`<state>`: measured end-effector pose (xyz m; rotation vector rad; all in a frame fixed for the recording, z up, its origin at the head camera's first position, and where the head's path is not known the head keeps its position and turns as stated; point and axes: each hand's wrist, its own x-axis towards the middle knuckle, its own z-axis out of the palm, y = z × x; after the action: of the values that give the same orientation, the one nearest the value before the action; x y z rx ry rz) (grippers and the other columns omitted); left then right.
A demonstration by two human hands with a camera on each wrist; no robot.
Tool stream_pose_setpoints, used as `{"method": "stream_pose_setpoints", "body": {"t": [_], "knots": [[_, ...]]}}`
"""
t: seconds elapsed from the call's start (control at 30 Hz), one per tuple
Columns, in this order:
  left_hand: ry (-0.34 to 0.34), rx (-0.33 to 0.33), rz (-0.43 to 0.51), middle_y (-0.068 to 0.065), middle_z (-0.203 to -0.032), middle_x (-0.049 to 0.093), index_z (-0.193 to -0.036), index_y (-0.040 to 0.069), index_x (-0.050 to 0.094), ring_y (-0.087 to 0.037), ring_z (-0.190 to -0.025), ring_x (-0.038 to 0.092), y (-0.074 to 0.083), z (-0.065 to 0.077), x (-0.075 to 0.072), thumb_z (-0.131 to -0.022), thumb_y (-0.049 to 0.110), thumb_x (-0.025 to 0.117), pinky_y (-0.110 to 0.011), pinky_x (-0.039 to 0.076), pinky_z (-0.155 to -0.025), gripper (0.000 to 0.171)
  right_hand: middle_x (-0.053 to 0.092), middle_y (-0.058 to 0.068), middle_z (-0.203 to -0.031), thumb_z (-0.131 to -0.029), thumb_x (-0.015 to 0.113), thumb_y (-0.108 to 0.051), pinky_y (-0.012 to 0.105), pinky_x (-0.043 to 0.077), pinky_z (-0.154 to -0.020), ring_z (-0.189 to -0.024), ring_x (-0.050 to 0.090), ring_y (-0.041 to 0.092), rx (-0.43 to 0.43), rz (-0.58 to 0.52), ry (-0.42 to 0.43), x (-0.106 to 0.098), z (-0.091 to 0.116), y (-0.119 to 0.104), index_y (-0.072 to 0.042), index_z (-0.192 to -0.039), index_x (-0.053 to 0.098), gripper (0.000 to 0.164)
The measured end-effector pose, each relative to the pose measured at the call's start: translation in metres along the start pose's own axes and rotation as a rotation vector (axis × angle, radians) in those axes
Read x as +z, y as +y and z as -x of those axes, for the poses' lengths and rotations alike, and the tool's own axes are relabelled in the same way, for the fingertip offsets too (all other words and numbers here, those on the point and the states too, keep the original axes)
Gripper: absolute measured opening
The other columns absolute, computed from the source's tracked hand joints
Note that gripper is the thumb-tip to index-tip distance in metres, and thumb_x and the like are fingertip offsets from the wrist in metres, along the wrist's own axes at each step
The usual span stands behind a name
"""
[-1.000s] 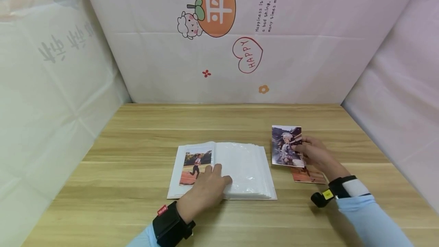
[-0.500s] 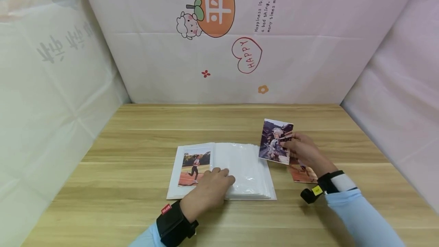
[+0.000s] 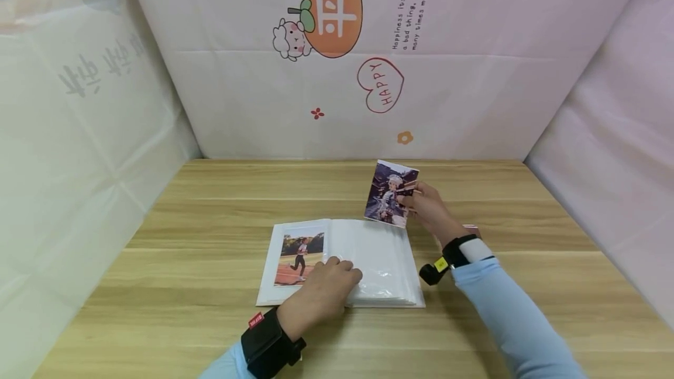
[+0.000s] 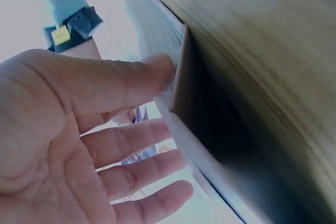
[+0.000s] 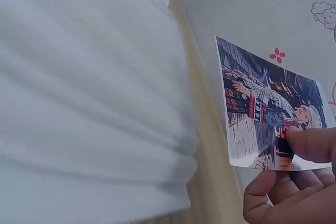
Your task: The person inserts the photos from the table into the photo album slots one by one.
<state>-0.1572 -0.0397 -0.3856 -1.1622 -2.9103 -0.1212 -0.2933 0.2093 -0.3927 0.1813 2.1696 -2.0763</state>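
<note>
A photo album (image 3: pixel 379 256) lies spread on the table, a photo of a runner (image 3: pixel 295 259) in its left page and a white plastic sleeve on the right. My left hand (image 3: pixel 323 288) rests over the near end of its fold. In the left wrist view the thumb (image 4: pixel 152 72) touches the album's edge while the other fingers stay fairly straight above the pages. Just beyond the album's far right corner, my right hand (image 3: pixel 429 206) pinches a photo (image 3: pixel 387 192) of a person in a pale hat, thumb on its face, fingers behind.
Another photo (image 3: pixel 472 230) lies on the table (image 3: pixel 210 238), mostly hidden under the right forearm. A white printed cloth (image 3: pixel 263 110) hangs behind the table, with more white cloth at both sides.
My right hand has carried the photo left and away from me, from over the loose photo to the album's far edge, tilting it slightly. The left hand has shifted only slightly.
</note>
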Motion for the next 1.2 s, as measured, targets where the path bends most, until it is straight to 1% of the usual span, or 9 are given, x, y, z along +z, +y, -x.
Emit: {"method": "stream_pose_setpoints", "body": {"t": [0.1, 0.2, 0.4, 0.53, 0.7, 0.8, 0.93, 1.03, 1.2], "knots": [[0.007, 0.005, 0.010, 0.001, -0.091, 0.059, -0.097, 0.015, 0.065, -0.017, -0.080, 0.052, -0.001, 0.000, 0.000, -0.067, 0.005, 0.077, -0.029, 0.043, -0.061, 0.034, 0.054, 0.006, -0.103, -0.090, 0.054, 0.000, 0.033, 0.044, -0.078, -0.082, 0.053, 0.012, 0.005, 0.007, 0.020, 0.012, -0.009, -0.004, -0.001, -0.124, 0.042, 0.037], [0.009, 0.004, 0.013, 0.001, -0.091, 0.060, -0.097, 0.015, 0.066, -0.017, -0.081, 0.052, -0.001, -0.001, 0.000, -0.067, 0.004, 0.076, -0.029, 0.043, -0.061, 0.034, 0.055, 0.008, -0.104, -0.090, 0.055, -0.001, 0.033, 0.044, -0.073, -0.079, 0.052, 0.013, -0.004, 0.040, 0.032, 0.025, -0.016, -0.006, 0.000, -0.126, 0.044, 0.038], [-0.005, -0.007, 0.012, 0.002, -0.089, 0.060, -0.094, 0.016, 0.066, -0.017, -0.080, 0.053, -0.001, -0.003, 0.001, -0.065, 0.004, 0.077, -0.029, 0.043, -0.060, 0.033, 0.057, 0.011, -0.105, -0.088, 0.058, 0.000, 0.033, 0.043, -0.067, -0.076, 0.052, 0.014, -0.003, 0.057, 0.043, 0.046, -0.024, -0.006, -0.001, -0.124, 0.047, 0.037], [-0.008, -0.005, 0.002, 0.003, -0.086, 0.059, -0.091, 0.016, 0.066, -0.017, -0.078, 0.052, -0.001, -0.003, 0.000, -0.064, 0.005, 0.078, -0.029, 0.041, -0.057, 0.031, 0.057, 0.013, -0.108, -0.088, 0.058, 0.001, 0.035, 0.044, -0.072, -0.078, 0.054, 0.014, 0.005, 0.042, 0.056, 0.055, -0.029, -0.006, -0.001, -0.125, 0.047, 0.039], [-0.018, -0.006, -0.007, 0.004, -0.083, 0.059, -0.088, 0.016, 0.066, -0.016, -0.076, 0.051, -0.001, -0.003, -0.001, -0.061, 0.008, 0.081, -0.027, 0.039, -0.056, 0.032, 0.056, 0.016, -0.112, -0.088, 0.058, 0.000, 0.042, 0.040, -0.080, -0.080, 0.052, 0.017, 0.031, 0.020, 0.072, 0.065, -0.033, -0.006, -0.001, -0.125, 0.047, 0.038], [-0.028, -0.014, -0.003, 0.004, -0.083, 0.059, -0.089, 0.017, 0.067, -0.016, -0.076, 0.051, -0.001, -0.002, -0.001, -0.061, 0.009, 0.081, -0.027, 0.039, -0.056, 0.033, 0.056, 0.016, -0.111, -0.089, 0.058, -0.002, 0.042, 0.040, -0.078, -0.077, 0.051, 0.018, 0.042, 0.023, 0.067, 0.072, -0.035, -0.005, -0.002, -0.125, 0.048, 0.037], [-0.029, -0.013, -0.002, 0.005, -0.083, 0.059, -0.090, 0.017, 0.068, -0.015, -0.076, 0.051, -0.001, -0.003, -0.001, -0.062, 0.009, 0.081, -0.027, 0.039, -0.056, 0.032, 0.056, 0.017, -0.109, -0.089, 0.058, -0.001, 0.041, 0.041, -0.075, -0.072, 0.050, 0.016, 0.032, 0.008, 0.062, 0.080, -0.037, -0.004, -0.001, -0.123, 0.049, 0.036], [-0.024, -0.008, -0.010, 0.004, -0.083, 0.060, -0.090, 0.017, 0.068, -0.015, -0.075, 0.051, 0.000, -0.003, 0.000, -0.063, 0.008, 0.080, -0.028, 0.039, -0.056, 0.031, 0.056, 0.017, -0.107, -0.088, 0.058, 0.001, 0.042, 0.041, -0.076, -0.071, 0.050, 0.015, 0.019, -0.016, 0.060, 0.086, -0.038, -0.003, 0.000, -0.122, 0.049, 0.034], [-0.018, -0.009, -0.022, 0.005, -0.083, 0.059, -0.090, 0.018, 0.068, -0.015, -0.075, 0.050, 0.000, -0.004, 0.000, -0.063, 0.007, 0.079, -0.028, 0.039, -0.056, 0.031, 0.057, 0.013, -0.102, -0.089, 0.058, -0.001, 0.041, 0.041, -0.078, -0.072, 0.050, 0.015, 0.020, -0.012, 0.034, 0.093, -0.041, -0.002, -0.001, -0.120, 0.050, 0.032]]}}
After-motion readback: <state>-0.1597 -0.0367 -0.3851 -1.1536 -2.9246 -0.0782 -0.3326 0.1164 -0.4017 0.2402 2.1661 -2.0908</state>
